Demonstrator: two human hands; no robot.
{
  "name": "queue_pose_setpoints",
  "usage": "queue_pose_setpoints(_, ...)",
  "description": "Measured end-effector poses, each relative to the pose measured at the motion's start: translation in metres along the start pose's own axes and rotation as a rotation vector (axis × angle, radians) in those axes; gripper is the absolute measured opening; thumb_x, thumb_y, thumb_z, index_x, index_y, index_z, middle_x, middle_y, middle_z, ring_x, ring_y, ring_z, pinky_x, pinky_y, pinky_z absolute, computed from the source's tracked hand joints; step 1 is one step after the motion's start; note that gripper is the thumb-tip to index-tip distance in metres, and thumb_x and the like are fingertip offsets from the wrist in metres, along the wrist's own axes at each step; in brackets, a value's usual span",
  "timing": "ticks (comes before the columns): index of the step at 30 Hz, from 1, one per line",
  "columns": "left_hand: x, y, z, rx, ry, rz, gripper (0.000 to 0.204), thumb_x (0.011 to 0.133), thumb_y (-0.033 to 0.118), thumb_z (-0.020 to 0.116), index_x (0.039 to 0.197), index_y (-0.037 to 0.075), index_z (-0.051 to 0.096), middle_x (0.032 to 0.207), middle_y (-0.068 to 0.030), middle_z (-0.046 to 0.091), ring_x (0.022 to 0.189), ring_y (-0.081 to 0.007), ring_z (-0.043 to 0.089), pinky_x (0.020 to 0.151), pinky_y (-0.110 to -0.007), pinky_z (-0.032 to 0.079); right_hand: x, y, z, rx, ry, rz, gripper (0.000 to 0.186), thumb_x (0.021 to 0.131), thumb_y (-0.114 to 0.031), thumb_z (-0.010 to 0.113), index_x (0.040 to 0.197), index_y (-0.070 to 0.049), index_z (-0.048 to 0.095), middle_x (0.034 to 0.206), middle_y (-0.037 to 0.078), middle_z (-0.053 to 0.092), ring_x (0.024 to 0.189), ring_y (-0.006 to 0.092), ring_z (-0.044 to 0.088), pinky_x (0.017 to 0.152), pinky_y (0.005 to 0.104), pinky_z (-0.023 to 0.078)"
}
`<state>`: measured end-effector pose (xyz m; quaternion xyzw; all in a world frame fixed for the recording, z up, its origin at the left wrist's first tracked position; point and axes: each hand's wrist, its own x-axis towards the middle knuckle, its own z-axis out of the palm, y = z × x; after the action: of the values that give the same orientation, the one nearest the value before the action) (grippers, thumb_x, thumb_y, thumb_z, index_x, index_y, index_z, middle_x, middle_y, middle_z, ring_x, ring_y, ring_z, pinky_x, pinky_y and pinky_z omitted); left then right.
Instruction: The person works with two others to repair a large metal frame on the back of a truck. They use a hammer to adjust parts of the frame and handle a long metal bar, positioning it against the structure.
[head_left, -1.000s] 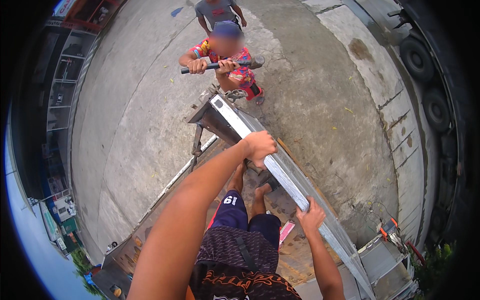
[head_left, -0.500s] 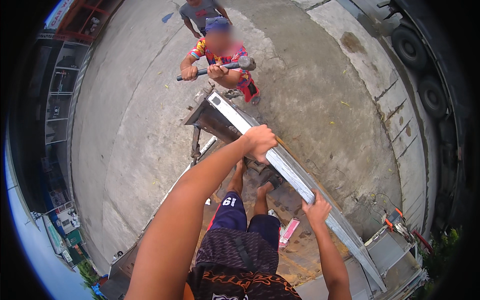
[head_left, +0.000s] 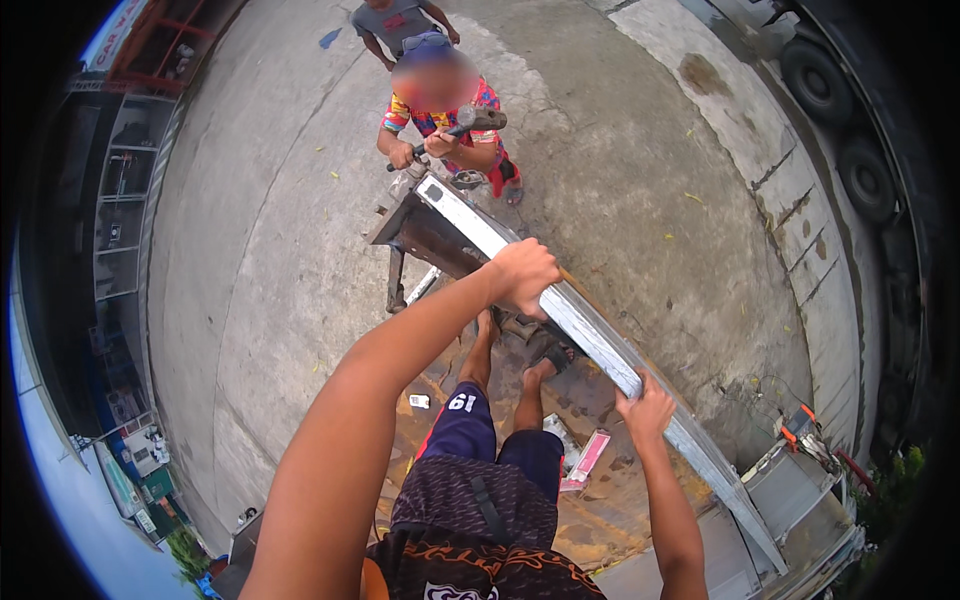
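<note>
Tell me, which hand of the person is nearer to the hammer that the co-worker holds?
Left. The left hand grips the long metal bar nearer its far end, toward the hammer; the right hand grips it lower, nearer the person.

Left hand and right hand grip a long metal beam

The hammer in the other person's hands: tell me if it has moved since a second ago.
Yes. The hammer has tilted, its head swung up and rightward, away from the bar's end.
</note>
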<state>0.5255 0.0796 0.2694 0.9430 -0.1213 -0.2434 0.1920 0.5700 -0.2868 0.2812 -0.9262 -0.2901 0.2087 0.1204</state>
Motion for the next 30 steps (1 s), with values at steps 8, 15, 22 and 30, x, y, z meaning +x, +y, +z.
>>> queue_pose_setpoints(8,-0.005,0.01,0.019,-0.003,0.166,-0.054,0.064,0.064,0.061,0.077,0.093,0.004,0.068,0.085,-0.0095,0.07,0.083,-0.0317,0.07,0.075,-0.043,0.053,0.009,0.001,0.001,-0.003,0.087,-0.045,0.043,0.064,-0.031,0.084,0.099,-0.013,0.067,0.082,0.013,0.072,0.072,0.0365,0.069,0.063,0.0455,0.054)
queue_pose_setpoints(15,0.005,0.003,0.023,0.013,0.07,-0.037,0.06,0.064,0.059,0.077,0.087,0.004,0.071,0.08,-0.0128,0.069,0.08,-0.0348,0.069,0.072,-0.044,0.054,0.009,0.002,0.002,0.03,0.092,-0.011,0.04,0.063,-0.03,0.084,0.096,-0.012,0.071,0.079,0.015,0.072,0.07,0.0366,0.069,0.061,0.0448,0.054)
queue_pose_setpoints(22,0.004,0.007,0.018,0.002,0.124,-0.059,0.057,0.06,0.059,0.079,0.078,0.005,0.072,0.075,-0.0124,0.069,0.077,-0.0354,0.069,0.07,-0.045,0.054,0.011,-0.004,-0.004,-0.019,0.068,0.034,0.042,0.067,-0.038,0.084,0.095,-0.008,0.071,0.08,0.017,0.072,0.073,0.0389,0.069,0.065,0.0447,0.053)
queue_pose_setpoints(30,-0.004,0.022,0.027,-0.032,0.419,-0.162,0.058,0.051,0.056,0.082,0.072,0.003,0.071,0.07,-0.0123,0.068,0.074,-0.0302,0.067,0.078,-0.039,0.049,0.004,-0.01,0.001,0.018,0.215,0.068,0.042,0.065,-0.032,0.086,0.094,-0.006,0.072,0.083,0.016,0.072,0.076,0.0373,0.07,0.07,0.0435,0.054)
